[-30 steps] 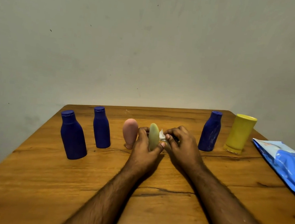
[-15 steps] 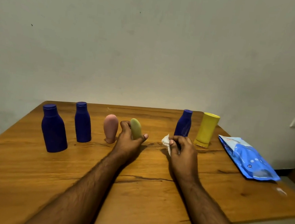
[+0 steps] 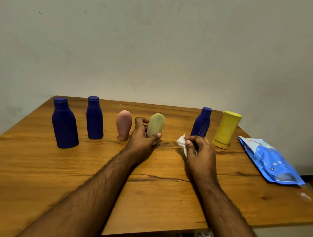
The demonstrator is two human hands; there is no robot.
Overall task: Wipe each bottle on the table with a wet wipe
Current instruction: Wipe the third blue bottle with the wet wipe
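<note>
A wooden table (image 3: 28, 172) stands against a plain wall, and its bottles are strung in a loose row along the far side, probably so each can be taken in turn. At the right edge lies the blue wet-wipe pack (image 3: 269, 162), flat and near the right hand, handy for a fresh sheet. On the left stand two dark blue bottles, the nearer one (image 3: 64, 123) and the farther one (image 3: 94, 118), both upright and apart from each other. Right of centre a third dark blue bottle (image 3: 202, 122) stands just beside the yellow bottle (image 3: 225, 129), which rests cap-down. The pink bottle (image 3: 123, 124) also stands inverted, just left of the left hand (image 3: 141, 138). That hand grasps the pale green bottle (image 3: 156, 125) at its lower part, thumb in front and fingers behind, seemingly steadying it upright on the table. The right hand (image 3: 200, 152) is apart from it, fingers curled and pinching the crumpled white wet wipe (image 3: 183, 143), which pokes out toward the green bottle, ready for wiping.
</note>
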